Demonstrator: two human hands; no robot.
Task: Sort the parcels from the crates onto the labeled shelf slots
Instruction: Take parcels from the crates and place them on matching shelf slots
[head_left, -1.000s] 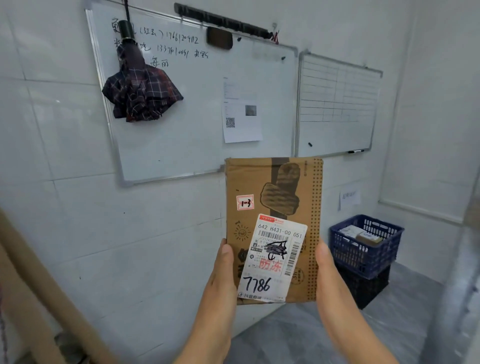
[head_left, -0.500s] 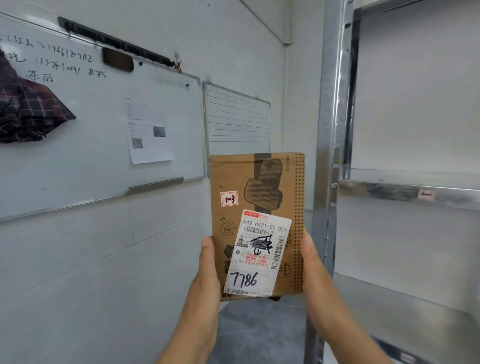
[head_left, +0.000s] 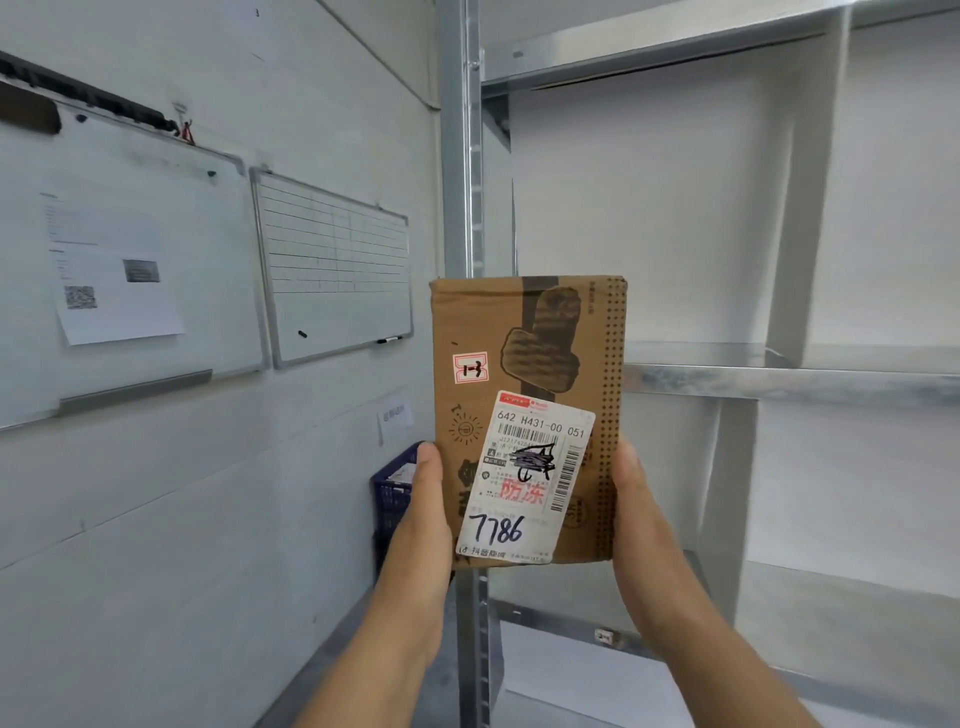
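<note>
Brown cardboard parcel (head_left: 524, 358) is held upright in mid-air in front of the metal shelf (head_left: 779, 378). The left hand (head_left: 423, 525) and right hand (head_left: 639, 519) grip its lower side edges. Its white label (head_left: 524, 478) reads 7786. A blue crate (head_left: 390, 493) sits behind.

We hold a brown cardboard parcel (head_left: 478, 322) upright before us, our left hand (head_left: 422, 525) gripping its left edge and our right hand (head_left: 640, 519) its right, thumbs showing, fingers hidden behind. Its white shipping label (head_left: 524, 483) bears a handwritten 7786, with a small red-bordered sticker (head_left: 470, 368) above. Behind it stand a metal shelf unit (head_left: 789, 382) and its upright post (head_left: 460, 182). A ruled whiteboard (head_left: 332, 270) hangs on the wall (head_left: 156, 493) at left, and a blue crate (head_left: 390, 493) sits low beside our left hand.
</note>
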